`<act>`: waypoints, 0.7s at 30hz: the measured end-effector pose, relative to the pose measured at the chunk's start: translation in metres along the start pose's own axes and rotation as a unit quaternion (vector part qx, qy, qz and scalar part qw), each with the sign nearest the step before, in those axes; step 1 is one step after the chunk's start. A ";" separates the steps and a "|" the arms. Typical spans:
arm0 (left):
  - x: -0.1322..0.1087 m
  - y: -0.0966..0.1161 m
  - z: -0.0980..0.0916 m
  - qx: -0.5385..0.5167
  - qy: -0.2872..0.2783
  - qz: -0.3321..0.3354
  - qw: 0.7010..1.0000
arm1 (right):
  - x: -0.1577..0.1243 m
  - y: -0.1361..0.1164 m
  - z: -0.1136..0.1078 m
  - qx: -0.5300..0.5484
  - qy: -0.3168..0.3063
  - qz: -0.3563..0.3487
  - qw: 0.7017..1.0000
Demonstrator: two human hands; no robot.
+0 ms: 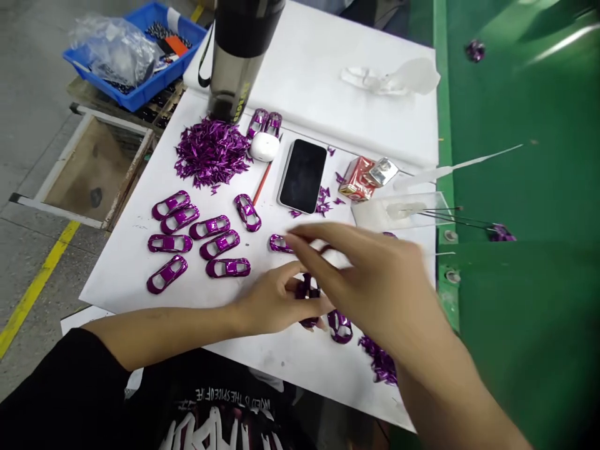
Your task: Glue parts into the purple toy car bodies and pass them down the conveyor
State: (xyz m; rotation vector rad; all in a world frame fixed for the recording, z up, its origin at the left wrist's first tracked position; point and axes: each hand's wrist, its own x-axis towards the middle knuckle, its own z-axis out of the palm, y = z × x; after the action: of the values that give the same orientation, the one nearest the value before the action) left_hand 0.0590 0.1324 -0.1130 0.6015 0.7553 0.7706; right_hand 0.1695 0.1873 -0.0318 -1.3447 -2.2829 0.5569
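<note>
My left hand [276, 300] is closed around a dark purple car shell [308, 300] near the front edge of the white table. Above and to the right of it is my right hand [370, 275], slightly blurred, with thumb and forefinger pinched together; whatever is between the fingertips is too small to tell. A purple car shell [281, 243] lies just behind the hands, and another [340, 327] is beneath the right hand. Several more purple shells [220, 244] rest to the left. Part of a pile of small purple pieces [379, 361] shows by my right wrist.
On the white table [300, 362] are a large purple pile [212, 153], a dark bottle [244, 56], a phone [303, 176], a white case [265, 147], a red box [359, 178] and a clear plate [403, 209]. A blue bin [135, 94] stands at the back left.
</note>
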 end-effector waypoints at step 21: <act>0.004 -0.002 -0.005 -0.056 -0.051 0.021 0.997 | 0.022 -0.009 0.011 -0.066 0.104 -0.108 0.986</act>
State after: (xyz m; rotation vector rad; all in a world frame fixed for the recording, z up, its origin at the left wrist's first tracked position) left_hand 0.0581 0.1358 -0.1190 0.5530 0.6028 0.8101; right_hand 0.1471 0.2010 -0.0324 -1.1337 -2.2850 0.1855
